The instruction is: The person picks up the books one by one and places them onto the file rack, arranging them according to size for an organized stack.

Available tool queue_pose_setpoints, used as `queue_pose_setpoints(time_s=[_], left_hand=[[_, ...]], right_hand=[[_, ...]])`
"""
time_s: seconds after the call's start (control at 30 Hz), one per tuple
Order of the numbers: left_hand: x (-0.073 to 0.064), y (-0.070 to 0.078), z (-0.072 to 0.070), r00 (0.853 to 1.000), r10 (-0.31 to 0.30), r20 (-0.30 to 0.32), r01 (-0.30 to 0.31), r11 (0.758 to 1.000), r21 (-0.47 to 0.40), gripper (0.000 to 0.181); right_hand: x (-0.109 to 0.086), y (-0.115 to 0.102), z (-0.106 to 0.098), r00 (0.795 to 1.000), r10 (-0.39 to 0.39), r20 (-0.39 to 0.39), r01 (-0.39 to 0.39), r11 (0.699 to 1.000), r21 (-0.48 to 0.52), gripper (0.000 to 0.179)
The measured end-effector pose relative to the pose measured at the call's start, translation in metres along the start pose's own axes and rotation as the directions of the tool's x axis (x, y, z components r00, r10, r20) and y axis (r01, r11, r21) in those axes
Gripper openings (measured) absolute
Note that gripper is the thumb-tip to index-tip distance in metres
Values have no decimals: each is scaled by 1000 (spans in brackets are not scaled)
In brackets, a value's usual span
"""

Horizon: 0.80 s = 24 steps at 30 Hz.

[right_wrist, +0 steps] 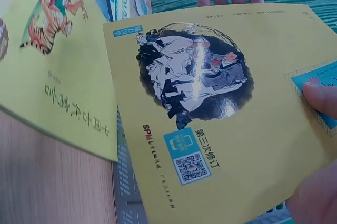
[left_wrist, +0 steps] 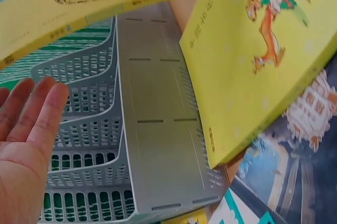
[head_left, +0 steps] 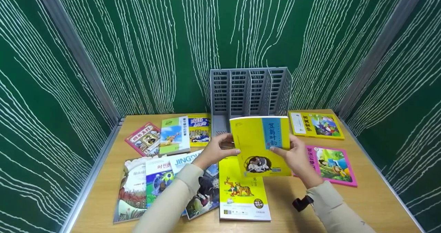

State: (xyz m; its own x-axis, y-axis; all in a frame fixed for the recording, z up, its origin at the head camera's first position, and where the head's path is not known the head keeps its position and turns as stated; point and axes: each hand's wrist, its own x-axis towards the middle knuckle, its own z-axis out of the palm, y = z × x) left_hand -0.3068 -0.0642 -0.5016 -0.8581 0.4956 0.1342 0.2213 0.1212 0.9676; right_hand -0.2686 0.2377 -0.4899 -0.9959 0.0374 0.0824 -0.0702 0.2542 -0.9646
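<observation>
My right hand (head_left: 299, 160) grips a yellow book (head_left: 253, 147) by its right side, thumb on the front cover near the blue title strip. The cover shows a dark round picture of robed figures, and the book is raised above the table. Beside its left edge is my left hand (head_left: 216, 152); in the left wrist view that hand's fingers (left_wrist: 45, 113) are extended and apart from the book. Below the held book lies a yellow-and-white book (head_left: 241, 200) with a tiger on it, partly covered. Behind stands a grey file rack (head_left: 220, 113) with upright dividers.
Left of the rack lie a red-bordered book (head_left: 137, 140), a green-and-blue book (head_left: 175, 136) and a yellow-blue book (head_left: 200, 133). Several larger magazines (head_left: 132, 191) overlap at front left. A yellow book (head_left: 317, 124) and a pink book (head_left: 334, 165) lie right. Green walls enclose the table (head_left: 372, 205).
</observation>
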Motion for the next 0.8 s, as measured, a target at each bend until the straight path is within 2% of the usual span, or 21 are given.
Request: queue_pose_setpoints(time_s=[0.23,0.4,0.8], left_hand=[[-2,1,4,999,-37,11,38,998,-44,49],[-4,2,5,999,-37,27,39,996,-80,43],[-10,7,5,993,-104,-55,100,993,-66,59]], right_hand=[[-2,-2,17,998,-40,51,38,998,40,54],[-5,-4,25,996,-54,71,50,998,48,54],[-5,2,39,992,-94,86,90,994,54,52]])
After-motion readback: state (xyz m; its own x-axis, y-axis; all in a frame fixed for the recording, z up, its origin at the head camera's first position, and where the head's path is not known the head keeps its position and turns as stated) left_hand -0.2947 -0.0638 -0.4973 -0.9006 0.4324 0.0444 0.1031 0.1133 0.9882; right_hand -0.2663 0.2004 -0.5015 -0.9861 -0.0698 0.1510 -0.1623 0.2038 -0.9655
